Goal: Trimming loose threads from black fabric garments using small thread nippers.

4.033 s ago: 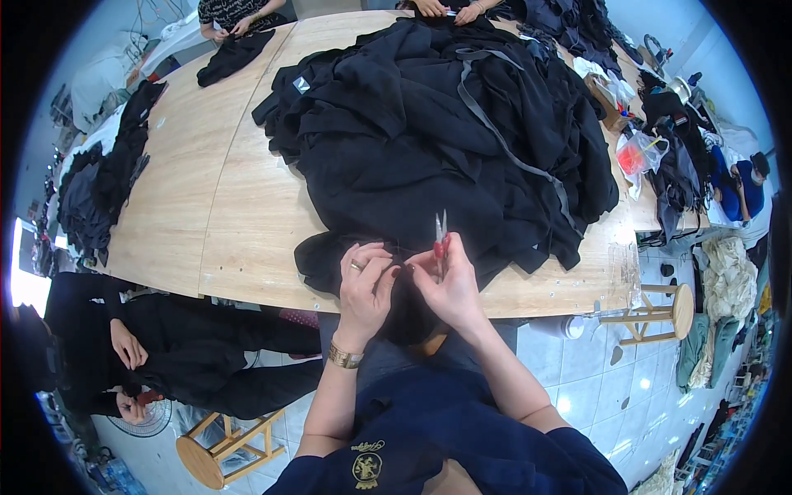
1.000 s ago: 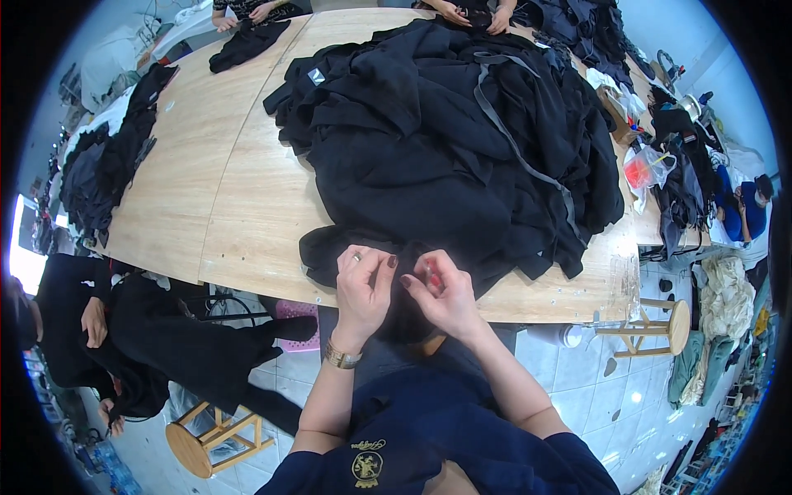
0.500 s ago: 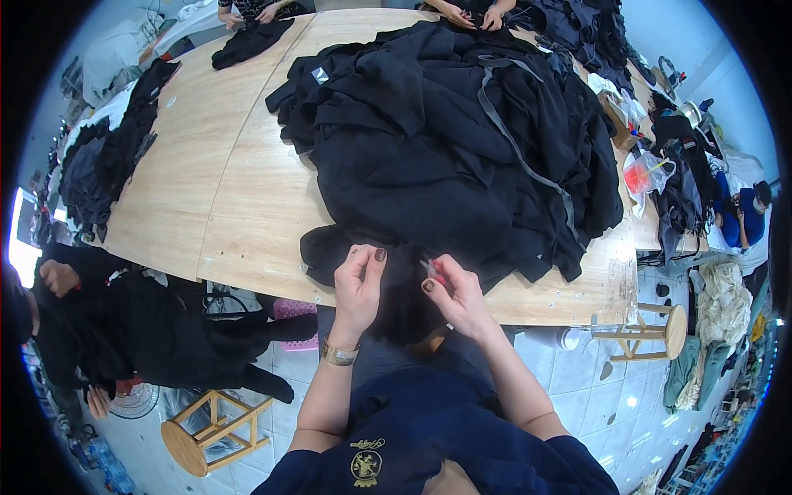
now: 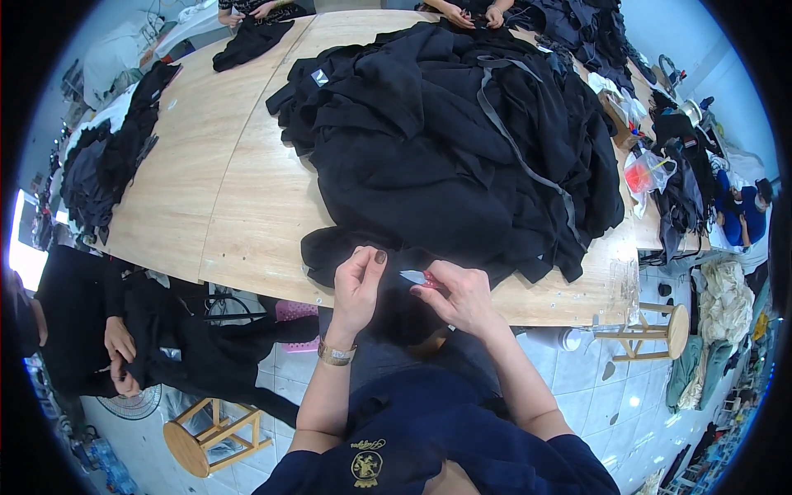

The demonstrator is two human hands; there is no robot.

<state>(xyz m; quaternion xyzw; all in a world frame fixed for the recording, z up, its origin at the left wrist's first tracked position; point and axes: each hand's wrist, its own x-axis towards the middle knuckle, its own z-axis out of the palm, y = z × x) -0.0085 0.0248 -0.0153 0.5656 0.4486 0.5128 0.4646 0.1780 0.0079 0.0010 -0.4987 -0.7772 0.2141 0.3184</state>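
Note:
In my right hand (image 4: 460,293) are small thread snips (image 4: 414,277) with red handles, their silver blades pointing left toward my other hand. My left hand (image 4: 356,285) is closed in a pinch, thumb against fingers, over the near edge of the black garments. What it pinches is too small or dark to make out. Both hands are above a black garment (image 4: 400,309) that hangs over the table's front edge toward my lap. It runs into a large heap of black garments (image 4: 412,173) spread across the table.
The pale wooden table (image 4: 247,206) carries more dark clothes (image 4: 111,157) at its left end. A plastic bag with a red drink (image 4: 643,175) sits at the right. Wooden stools (image 4: 198,437) stand left and right. Co-workers handle black garments at the far side and on my left.
My right hand has turned, so the snips now point left with their blades in plain view near my left fingers. My left hand hardly moved. The co-worker at left has brought both hands together.

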